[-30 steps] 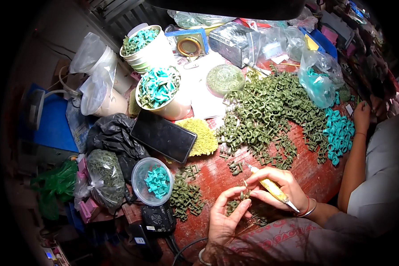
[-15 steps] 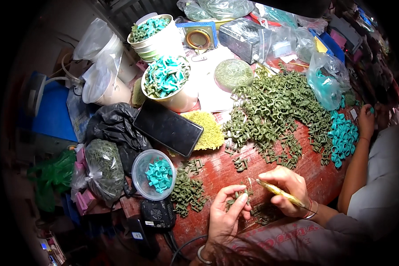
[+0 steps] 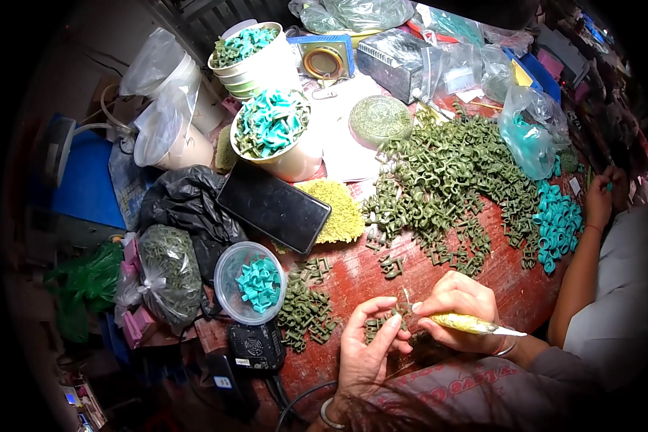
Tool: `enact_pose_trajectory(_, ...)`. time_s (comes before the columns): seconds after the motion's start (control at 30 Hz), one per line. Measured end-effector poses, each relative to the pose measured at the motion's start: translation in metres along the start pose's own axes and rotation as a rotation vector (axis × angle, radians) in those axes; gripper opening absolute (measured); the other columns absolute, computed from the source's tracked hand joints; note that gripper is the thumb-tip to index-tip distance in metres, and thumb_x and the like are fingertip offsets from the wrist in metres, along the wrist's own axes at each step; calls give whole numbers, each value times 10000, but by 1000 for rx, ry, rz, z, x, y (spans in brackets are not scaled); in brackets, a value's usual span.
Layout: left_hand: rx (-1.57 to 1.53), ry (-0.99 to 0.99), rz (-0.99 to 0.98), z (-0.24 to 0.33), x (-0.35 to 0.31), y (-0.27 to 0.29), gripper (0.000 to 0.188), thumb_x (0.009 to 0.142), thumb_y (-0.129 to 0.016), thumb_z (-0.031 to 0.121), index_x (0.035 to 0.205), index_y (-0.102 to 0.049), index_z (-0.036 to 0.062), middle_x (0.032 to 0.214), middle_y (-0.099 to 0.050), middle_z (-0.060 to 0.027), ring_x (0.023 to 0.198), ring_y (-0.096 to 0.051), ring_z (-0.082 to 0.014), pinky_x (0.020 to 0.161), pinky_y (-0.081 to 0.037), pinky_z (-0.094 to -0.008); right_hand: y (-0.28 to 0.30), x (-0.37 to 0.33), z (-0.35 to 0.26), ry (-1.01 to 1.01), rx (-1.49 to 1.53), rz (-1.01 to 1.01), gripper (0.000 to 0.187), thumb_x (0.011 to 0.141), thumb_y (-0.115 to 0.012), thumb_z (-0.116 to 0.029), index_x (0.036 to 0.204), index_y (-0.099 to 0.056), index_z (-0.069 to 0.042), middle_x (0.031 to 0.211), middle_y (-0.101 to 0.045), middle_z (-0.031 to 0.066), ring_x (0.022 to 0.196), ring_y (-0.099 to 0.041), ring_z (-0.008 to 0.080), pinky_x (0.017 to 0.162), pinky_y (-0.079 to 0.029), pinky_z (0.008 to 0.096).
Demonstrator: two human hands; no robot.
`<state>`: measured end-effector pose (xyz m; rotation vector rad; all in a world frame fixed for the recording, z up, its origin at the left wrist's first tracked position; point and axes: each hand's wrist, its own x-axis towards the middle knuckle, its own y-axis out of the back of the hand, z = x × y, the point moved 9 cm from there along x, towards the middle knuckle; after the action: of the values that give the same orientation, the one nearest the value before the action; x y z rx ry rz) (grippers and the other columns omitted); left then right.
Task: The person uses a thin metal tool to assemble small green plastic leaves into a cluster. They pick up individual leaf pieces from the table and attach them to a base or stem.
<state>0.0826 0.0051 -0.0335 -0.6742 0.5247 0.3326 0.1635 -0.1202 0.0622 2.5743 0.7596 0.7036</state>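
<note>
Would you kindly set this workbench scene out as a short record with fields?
Left hand: pinches a small olive piece, partly hidden
Right hand: holds a slim yellow tool, pale end pointing right
Centre: loose heap of olive parts
Right: pile of teal rings near a co-worker's hand
Left: clear round tub with teal parts; black phone overlapping rough yellow pad

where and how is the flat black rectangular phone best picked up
Grip the flat black phone by its two long edges near the right end, probably coming from the right: it is a thin slab, and that uncovered end overlaps the rough yellow pad, which may raise it.
</note>
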Motion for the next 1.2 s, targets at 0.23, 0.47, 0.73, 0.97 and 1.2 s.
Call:
enact_pose_trajectory(0.23,58,-28,-10,2,-1,-1,293,953,-598,-22,1243,-562,-45,1001,-626,-94,789,-644,-121,633,-586,-234,-4,-1,-1,15,29,-16,243,760,-818,-37,977,-712,-63,826,-626,58,720,-641,188,616,-536,299)
enact_pose_trajectory(0.47,58,-48,-18,2,-1,-2,292,957,-593,-28,1245,-555,-46,1000,-620,-95,787,-643,-122,632,-587,-241,-5,0,-4,61,-17,-25,240,758,-819,-37,975,-721,-61,831,-627,56,721,-637,187,615,-534,296)
enact_pose_trajectory(0.73,66,-63,-19,4,-2,-2,280,961,-590,-25,1238,-556,-48,993,-623,-100,775,-638,-123,630,-586,-247,-9,-5,0,53,17,-25,239,759,-810,-38,983,-735,-74,832,-622,38,735,-628,183,627,-523,302)
enact_pose_trajectory(0.97,117,-34,-69,1,-3,-1,277,958,-604,-15,1234,-588,-4,1094,-588,-98,774,-626,-117,647,-592,-252,-7,-5,-1,76,62,8,226,770,-806,-35,982,-734,-66,832,-622,37,732,-621,181,619,-514,300)
enact_pose_trajectory(1.2,130,-27,-62,2,-3,-3,276,960,-611,1,1235,-590,12,1089,-569,-83,777,-623,-110,649,-588,-247,3,-4,0,28,68,76,209,778,-796,-30,971,-723,-62,812,-634,46,719,-623,180,625,-513,294)
